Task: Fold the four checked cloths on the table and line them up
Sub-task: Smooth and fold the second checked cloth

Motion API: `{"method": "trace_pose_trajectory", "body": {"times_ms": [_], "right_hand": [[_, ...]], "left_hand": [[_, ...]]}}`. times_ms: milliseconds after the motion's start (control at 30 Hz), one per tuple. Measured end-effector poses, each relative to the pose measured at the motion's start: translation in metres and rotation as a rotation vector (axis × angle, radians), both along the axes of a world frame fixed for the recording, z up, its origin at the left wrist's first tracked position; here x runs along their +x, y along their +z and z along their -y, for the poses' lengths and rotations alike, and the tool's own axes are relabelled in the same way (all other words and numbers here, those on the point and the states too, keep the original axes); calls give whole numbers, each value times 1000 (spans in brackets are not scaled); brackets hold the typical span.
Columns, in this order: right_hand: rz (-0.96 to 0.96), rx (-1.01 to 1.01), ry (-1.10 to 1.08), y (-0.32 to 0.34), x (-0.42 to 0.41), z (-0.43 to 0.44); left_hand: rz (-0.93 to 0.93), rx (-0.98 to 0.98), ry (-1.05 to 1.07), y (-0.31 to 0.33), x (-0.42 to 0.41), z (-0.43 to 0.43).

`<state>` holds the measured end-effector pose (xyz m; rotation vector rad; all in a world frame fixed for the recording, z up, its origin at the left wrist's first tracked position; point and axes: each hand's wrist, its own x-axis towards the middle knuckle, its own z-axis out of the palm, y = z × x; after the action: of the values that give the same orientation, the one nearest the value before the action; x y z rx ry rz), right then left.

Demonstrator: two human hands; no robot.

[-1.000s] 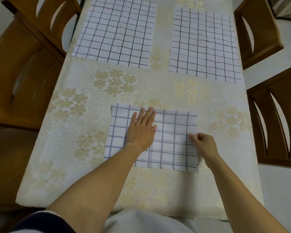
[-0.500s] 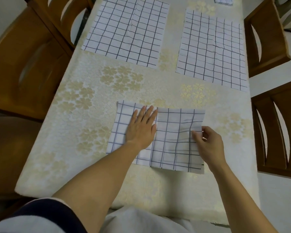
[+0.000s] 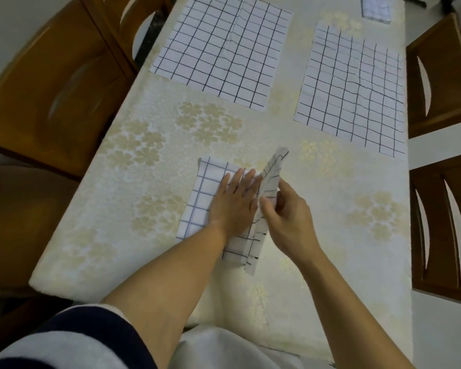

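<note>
A white checked cloth lies near the table's front edge. My left hand presses flat on its middle, fingers straight. My right hand pinches the cloth's right edge and holds that half lifted upright, beside my left hand's fingers. Two more checked cloths lie spread flat farther back: one at the back left, one at the back right. A small folded checked cloth shows at the far top edge, partly cut off.
The table has a cream cover with a pale flower pattern. Wooden chairs stand on the left and on the right, close to the table's sides.
My right hand has lifted the near cloth's right half off the table and swung it left and up to vertical. My left hand stays pressed on the middle. The view has shifted.
</note>
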<state>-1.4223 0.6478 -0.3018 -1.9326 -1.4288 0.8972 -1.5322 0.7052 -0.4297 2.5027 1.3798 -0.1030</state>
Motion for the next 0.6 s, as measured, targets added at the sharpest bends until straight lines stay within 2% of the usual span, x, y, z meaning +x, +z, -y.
{"method": "trace_pose_trajectory", "body": {"times_ms": [67, 167, 267, 333, 367, 400, 433, 467, 500, 533, 600], "right_hand": [[-9, -9, 17, -3, -9, -5], [-35, -19, 36, -4, -20, -10], [-53, -38, 47, -7, -29, -15], [-61, -56, 47, -8, -33, -18], [-62, -65, 47, -9, -34, -19], [-61, -73, 51, -9, -36, -20], [-60, -76, 58, -10, -38, -21], [-58, -76, 67, -12, -40, -22], [-56, -80, 76, -15, -42, -22], [-56, -91, 84, -18, -45, -24], [-46, -119, 108, -26, -52, -26]], "left_hand": [[38, -4, -2, -4, -3, -1], [214, -64, 144, -5, -2, 0], [458, -363, 323, 4, -8, -8], [598, -404, 430, 9, -12, -7], [686, -479, 553, 18, -12, -2], [795, -641, 676, 28, -16, 1], [892, -725, 695, 38, -20, 1], [893, -656, 623, 40, -23, -1], [938, -567, 656, 48, -34, -5], [904, -466, 676, 51, -47, -9], [875, -384, 693, 50, -71, -15]]}}
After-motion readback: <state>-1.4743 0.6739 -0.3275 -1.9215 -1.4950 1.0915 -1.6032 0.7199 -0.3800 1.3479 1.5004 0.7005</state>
